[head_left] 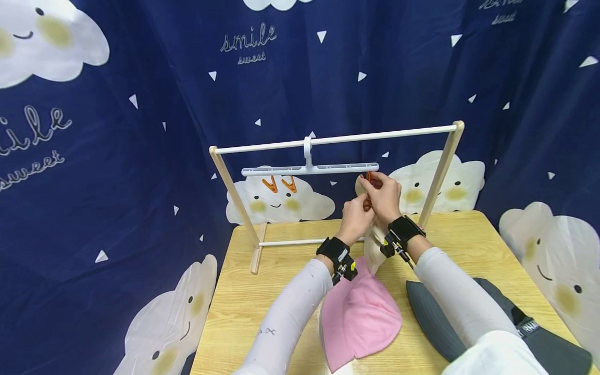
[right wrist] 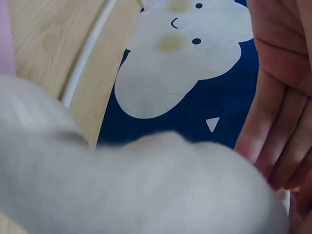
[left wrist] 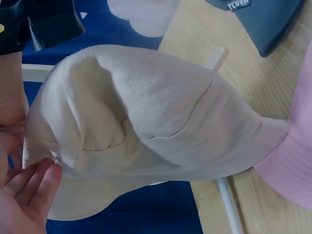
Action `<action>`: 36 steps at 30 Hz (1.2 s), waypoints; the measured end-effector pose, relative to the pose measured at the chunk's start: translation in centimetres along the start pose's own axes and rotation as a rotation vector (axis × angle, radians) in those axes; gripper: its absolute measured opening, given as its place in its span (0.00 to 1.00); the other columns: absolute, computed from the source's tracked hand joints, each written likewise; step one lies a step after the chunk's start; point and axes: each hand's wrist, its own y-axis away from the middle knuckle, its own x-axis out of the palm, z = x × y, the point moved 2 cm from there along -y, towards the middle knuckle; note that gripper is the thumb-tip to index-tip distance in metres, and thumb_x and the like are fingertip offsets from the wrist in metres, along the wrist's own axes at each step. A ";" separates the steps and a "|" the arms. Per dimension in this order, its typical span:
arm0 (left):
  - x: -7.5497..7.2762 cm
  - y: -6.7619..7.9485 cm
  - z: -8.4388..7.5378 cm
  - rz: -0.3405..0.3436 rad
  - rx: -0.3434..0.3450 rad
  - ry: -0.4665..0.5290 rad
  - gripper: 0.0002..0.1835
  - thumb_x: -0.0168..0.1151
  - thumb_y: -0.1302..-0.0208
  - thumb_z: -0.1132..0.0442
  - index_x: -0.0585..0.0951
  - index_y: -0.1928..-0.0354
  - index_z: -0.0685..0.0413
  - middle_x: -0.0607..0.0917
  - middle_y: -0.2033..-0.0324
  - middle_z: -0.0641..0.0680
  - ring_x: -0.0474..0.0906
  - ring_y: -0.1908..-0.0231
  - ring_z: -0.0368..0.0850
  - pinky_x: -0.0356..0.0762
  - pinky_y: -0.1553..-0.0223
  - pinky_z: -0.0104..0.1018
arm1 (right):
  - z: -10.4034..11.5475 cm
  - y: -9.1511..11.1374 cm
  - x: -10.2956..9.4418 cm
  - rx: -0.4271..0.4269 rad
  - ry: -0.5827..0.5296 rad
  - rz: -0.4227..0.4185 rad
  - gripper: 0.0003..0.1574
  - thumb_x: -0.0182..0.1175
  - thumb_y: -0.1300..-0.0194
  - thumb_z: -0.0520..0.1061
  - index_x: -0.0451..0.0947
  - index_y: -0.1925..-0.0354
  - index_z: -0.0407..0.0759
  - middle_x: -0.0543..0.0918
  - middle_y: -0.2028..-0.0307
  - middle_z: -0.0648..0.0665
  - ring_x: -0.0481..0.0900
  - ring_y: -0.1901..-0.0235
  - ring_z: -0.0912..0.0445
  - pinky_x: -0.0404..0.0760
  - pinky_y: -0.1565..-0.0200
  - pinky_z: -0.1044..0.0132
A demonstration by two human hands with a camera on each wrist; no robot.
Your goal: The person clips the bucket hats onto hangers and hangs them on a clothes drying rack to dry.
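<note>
Wood-grain tbl point(head_left: 253, 291) w/ pink hat point(head_left: 363, 317), dk grey hat point(head_left: 546, 341) & standing rack point(head_left: 384, 135) on top.

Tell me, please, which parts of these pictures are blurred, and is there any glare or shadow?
Right wrist view: the cream hat is blurred, close to the lens, while the printed cloud behind looks sharper; left wrist view: its stitching is clear, with soft shadow in the folds; head view: mostly even light, with a bright patch, probably glare, on the table below the pink hat.
</note>
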 end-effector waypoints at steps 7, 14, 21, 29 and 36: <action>0.8 0.7 0.4 0.120 -0.003 0.046 0.14 0.67 0.33 0.66 0.85 0.46 0.53 0.91 0.54 0.50 0.87 0.53 0.38 0.78 0.55 0.21 | -0.7 0.1 0.0 0.023 -0.021 0.051 0.25 0.73 0.33 0.46 0.85 0.44 0.32 0.90 0.54 0.33 0.90 0.54 0.42 0.84 0.50 0.49; 1.5 2.0 0.5 0.150 0.055 0.064 0.10 0.67 0.33 0.64 0.84 0.51 0.51 0.89 0.60 0.48 0.86 0.58 0.42 0.73 0.61 0.23 | -0.9 0.4 -0.1 0.043 -0.015 0.070 0.28 0.72 0.32 0.47 0.83 0.40 0.34 0.89 0.52 0.33 0.90 0.52 0.42 0.84 0.49 0.46; 2.4 3.6 0.2 0.158 0.082 0.063 0.11 0.68 0.35 0.63 0.84 0.52 0.52 0.88 0.64 0.47 0.84 0.63 0.40 0.68 0.63 0.21 | -0.8 0.8 -0.2 0.037 -0.025 0.086 0.28 0.71 0.31 0.46 0.81 0.38 0.33 0.88 0.48 0.33 0.88 0.47 0.39 0.81 0.44 0.43; 3.0 5.4 0.1 0.163 0.106 0.002 0.20 0.75 0.40 0.60 0.85 0.46 0.51 0.90 0.53 0.49 0.86 0.56 0.40 0.76 0.56 0.24 | -0.8 2.1 -0.3 0.059 -0.051 0.068 0.27 0.69 0.29 0.47 0.81 0.39 0.31 0.86 0.44 0.33 0.86 0.45 0.39 0.80 0.42 0.46; 2.6 6.7 1.0 0.145 0.094 0.037 0.26 0.72 0.35 0.58 0.82 0.35 0.51 0.86 0.40 0.50 0.83 0.41 0.42 0.75 0.41 0.28 | -0.9 3.6 -0.7 0.067 -0.089 0.059 0.23 0.67 0.28 0.45 0.83 0.42 0.32 0.87 0.46 0.32 0.86 0.46 0.39 0.81 0.42 0.47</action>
